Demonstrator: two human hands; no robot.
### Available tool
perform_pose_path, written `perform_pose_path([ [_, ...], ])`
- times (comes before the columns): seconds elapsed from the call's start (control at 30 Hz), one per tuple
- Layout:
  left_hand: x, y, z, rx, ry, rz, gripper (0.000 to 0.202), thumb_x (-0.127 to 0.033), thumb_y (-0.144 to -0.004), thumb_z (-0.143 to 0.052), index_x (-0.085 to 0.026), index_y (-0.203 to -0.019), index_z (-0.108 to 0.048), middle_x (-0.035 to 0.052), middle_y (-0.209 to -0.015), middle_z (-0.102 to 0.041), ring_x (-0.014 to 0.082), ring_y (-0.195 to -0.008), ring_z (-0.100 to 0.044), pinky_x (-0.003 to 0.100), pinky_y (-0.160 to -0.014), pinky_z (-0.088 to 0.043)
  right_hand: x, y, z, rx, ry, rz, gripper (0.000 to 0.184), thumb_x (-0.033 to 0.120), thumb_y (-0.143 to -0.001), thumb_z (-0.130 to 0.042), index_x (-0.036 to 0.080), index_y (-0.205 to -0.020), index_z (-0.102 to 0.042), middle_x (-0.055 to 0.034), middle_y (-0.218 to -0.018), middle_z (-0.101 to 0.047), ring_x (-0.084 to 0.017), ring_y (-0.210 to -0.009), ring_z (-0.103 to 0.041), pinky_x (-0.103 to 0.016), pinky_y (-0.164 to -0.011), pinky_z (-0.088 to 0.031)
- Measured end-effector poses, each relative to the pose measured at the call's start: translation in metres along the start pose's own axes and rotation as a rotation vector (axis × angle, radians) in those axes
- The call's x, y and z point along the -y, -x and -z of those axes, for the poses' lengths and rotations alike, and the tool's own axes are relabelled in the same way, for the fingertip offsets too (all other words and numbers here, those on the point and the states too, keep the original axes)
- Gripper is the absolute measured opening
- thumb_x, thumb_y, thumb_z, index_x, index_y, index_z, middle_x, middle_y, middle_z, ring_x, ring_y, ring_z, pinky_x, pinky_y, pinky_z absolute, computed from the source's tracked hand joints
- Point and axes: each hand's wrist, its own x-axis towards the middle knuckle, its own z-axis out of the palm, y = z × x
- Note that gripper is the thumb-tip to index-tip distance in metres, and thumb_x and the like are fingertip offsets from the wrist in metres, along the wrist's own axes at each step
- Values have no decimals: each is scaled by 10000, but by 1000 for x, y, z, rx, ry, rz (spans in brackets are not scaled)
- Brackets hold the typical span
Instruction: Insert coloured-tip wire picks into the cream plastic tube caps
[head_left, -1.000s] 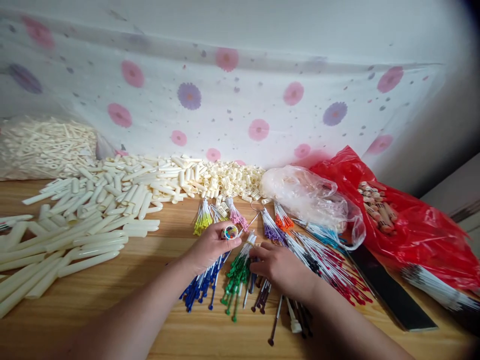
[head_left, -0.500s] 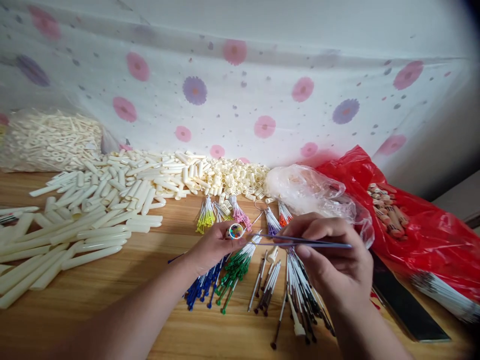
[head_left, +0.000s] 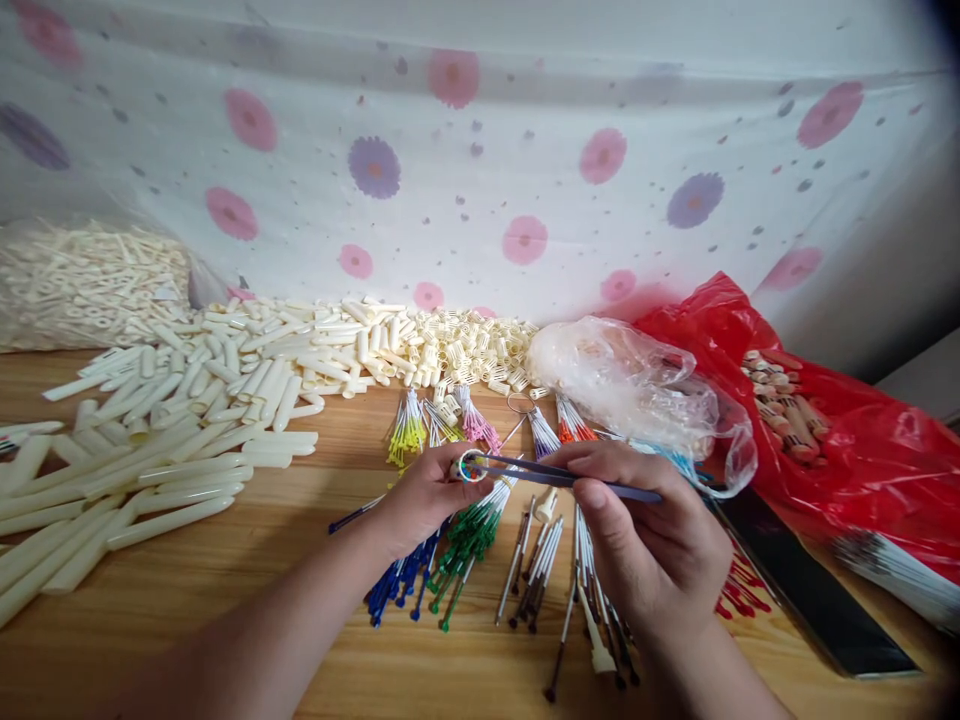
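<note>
My left hand (head_left: 424,495) is closed around a small white tube (head_left: 468,466) whose open end shows coloured tips inside. My right hand (head_left: 649,540) pinches a thin purple-tipped stick (head_left: 559,473) held level, its left end at the mouth of the tube. Below both hands, bundles of thin sticks with coloured ends lie on the wooden table (head_left: 262,560): blue (head_left: 401,580), green (head_left: 465,545), dark brown (head_left: 536,575) and red (head_left: 739,590).
Long and short cream plastic tubes (head_left: 172,440) cover the table's left, with small cream coils (head_left: 472,350) behind. A clear plastic bag (head_left: 637,390) and a red bag (head_left: 847,450) of wooden pieces lie right. A dark flat strip (head_left: 802,590) lies near the right edge. A flowered cloth hangs behind.
My right hand rose from the stick piles with one purple stick, then moved it left until its end reached the tube in my left hand. The left hand barely moved.
</note>
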Motion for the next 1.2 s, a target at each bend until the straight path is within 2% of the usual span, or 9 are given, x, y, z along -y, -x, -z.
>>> perform_pose_path([
  [0.13, -2, 0, -2, 4, -52, -23, 383, -462, -720, -686, -172, -636, -450, -59, -588, -335, 96, -562, -283, 243, -531, -205, 2, 0, 0, -12, 12, -5, 196, 49, -814, -572, 212, -915, -614, -7, -874, -693, -141, -806, -661, -283, -722, -529],
  [0.3, -1, 1, -3, -26, -43, -64, 378, -508, -746, -651, -178, -714, -469, -54, -632, -345, 104, -588, -310, 234, -537, -224, 4, 3, -1, -111, 47, -16, 201, 44, -803, -592, 208, -915, -627, 4, -838, -693, -126, -752, -665, -251, -675, -535],
  [0.47, -1, 3, -2, -98, -173, -202, 391, -564, -790, -573, -177, -844, -539, -20, -739, -426, 134, -678, -395, 251, -615, -316, 8, 5, -5, -133, 71, -36, 200, 41, -808, -585, 206, -914, -622, 8, -831, -688, -119, -749, -655, -247, -690, -528],
  [0.6, -2, 2, 1, -140, -285, -281, 437, -608, -798, -523, -171, -807, -542, 0, -769, -444, 160, -740, -419, 272, -677, -335, 9, 5, -8, -117, 88, -15, 220, 39, -806, -583, 211, -939, -617, 3, -840, -686, -128, -777, -653, -254, -697, -523],
  [0.87, -1, 2, -4, -70, -52, -150, 438, -597, -739, -612, -171, -749, -509, -39, -673, -374, 112, -609, -335, 239, -557, -274, 11, 4, -2, -187, 49, 23, 247, 24, -788, -584, 209, -945, -635, -10, -849, -696, -149, -815, -651, -283, -732, -531],
  [1.1, -2, 1, -5, -36, -21, -108, 470, -630, -709, -618, -172, -757, -524, -29, -671, -393, 117, -626, -334, 233, -556, -282, 14, 2, 0, -155, 67, 20, 251, 19, -793, -579, 215, -942, -631, 0, -855, -696, -132, -800, -654, -274, -726, -536],
  [1.2, -3, 1, -5, -24, -30, -106, 476, -633, -706, -617, -170, -728, -512, -29, -666, -395, 115, -622, -335, 234, -559, -281, 16, 1, -2, -147, 65, 9, 227, 33, -804, -574, 217, -926, -628, -3, -842, -692, -134, -753, -656, -279, -677, -550],
])
